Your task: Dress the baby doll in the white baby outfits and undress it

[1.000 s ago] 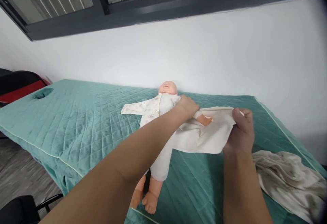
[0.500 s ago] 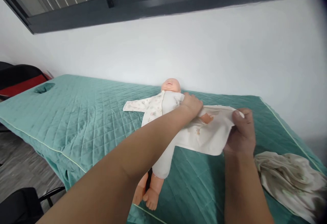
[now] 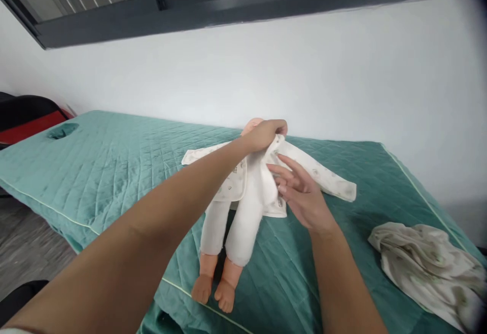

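A baby doll [image 3: 234, 237] lies on its back, its feet toward me and its head mostly behind my left hand. It has on a white printed baby jacket [image 3: 335, 182], whose sleeves spread out to both sides. Up by the doll's neck, my left hand [image 3: 268, 133] pinches the upper edge of the jacket's right-hand front panel and lifts it. My right hand [image 3: 299, 192] is beside the doll's chest, fingers apart, the fingertips at the raised panel. Whether they press on the fabric is hard to tell.
The doll rests on a bed with a green quilted cover [image 3: 125, 171], which has a face hole [image 3: 63, 131] at its far left. A crumpled pale cloth [image 3: 429, 268] lies at the right. Behind stands a white wall [image 3: 323, 80] below a dark window frame [image 3: 243, 6]. A red-and-black chair [image 3: 32, 121] is at left.
My left hand has moved up to the doll's neck with the jacket edge. My right hand has let go of the stretched-out panel and come in toward the chest. The right-hand sleeve now lies outspread.
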{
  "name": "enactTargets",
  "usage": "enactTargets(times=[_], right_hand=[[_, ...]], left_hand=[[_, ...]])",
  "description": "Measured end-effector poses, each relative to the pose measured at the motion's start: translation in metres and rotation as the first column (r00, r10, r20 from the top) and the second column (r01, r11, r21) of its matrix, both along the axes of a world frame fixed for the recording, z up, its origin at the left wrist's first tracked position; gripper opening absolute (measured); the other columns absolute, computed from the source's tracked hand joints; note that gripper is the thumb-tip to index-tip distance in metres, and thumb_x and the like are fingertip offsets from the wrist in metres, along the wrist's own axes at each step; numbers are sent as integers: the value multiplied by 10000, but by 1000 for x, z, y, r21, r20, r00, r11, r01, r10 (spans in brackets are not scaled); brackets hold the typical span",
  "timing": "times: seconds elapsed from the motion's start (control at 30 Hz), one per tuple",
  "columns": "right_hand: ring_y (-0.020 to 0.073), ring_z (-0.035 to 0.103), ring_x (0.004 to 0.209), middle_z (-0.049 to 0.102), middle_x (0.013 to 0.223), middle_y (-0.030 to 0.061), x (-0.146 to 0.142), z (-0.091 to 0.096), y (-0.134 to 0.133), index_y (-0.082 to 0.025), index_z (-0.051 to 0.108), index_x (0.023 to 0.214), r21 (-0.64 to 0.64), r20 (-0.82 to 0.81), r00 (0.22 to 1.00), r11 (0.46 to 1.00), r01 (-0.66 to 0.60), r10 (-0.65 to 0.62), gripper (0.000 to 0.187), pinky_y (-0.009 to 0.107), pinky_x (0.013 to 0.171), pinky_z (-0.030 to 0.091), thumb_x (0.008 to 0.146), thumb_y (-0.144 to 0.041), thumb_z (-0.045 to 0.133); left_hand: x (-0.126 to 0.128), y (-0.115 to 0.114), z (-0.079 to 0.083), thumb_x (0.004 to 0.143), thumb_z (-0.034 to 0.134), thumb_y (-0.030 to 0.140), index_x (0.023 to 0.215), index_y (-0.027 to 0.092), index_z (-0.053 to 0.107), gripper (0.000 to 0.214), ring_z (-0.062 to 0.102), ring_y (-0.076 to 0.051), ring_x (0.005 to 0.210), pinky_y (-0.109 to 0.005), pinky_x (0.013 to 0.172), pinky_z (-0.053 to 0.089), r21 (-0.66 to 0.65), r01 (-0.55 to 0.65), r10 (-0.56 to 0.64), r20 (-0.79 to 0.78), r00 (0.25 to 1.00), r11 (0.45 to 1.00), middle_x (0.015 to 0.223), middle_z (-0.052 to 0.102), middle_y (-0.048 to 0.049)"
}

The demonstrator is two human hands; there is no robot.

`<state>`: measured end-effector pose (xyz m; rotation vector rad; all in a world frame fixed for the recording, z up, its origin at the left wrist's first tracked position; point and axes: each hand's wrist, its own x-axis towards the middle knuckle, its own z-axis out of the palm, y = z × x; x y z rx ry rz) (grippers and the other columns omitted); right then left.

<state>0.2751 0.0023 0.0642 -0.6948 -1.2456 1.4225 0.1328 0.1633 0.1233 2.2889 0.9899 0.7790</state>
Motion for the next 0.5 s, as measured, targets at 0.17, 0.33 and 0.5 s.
enactTargets(times=[0.17, 0.33, 0.5], right_hand=[[233, 705, 1016, 641, 1410, 74, -3, -2, -2, -346, 617, 1341, 30, 33, 986, 986, -166, 165, 436, 387, 808, 593, 912, -341, 692], [275, 609, 1291, 662, 1386, 56, -2, -8, 5, -327, 679, 1225, 113, -58, 994, 988, 101, -94, 303, 472, 1038, 532, 925, -300, 647], [270, 460, 1450, 610, 1458, 30, -2, -19, 13, -324, 681, 1261, 221, 24, 967, 944, 244, -255, 341, 516, 1243, 320, 923, -290, 664]], left_hand=[[-40, 3, -9, 718, 526, 66, 732, 190, 523, 126, 556, -153, 770, -296, 759, 429, -35, -167, 170, 103, 980, 985, 821, 645, -14], [-64, -1, -29, 824, 571, 148, 787, 203, 509, 91, 566, -175, 848, -334, 841, 447, 31, -429, 421, 146, 895, 903, 904, 624, -33], [-95, -38, -63, 935, 511, 246, 999, 211, 550, 82, 599, -189, 1042, -350, 963, 463, -3, -539, 526, 229, 819, 842, 1090, 652, -69]])
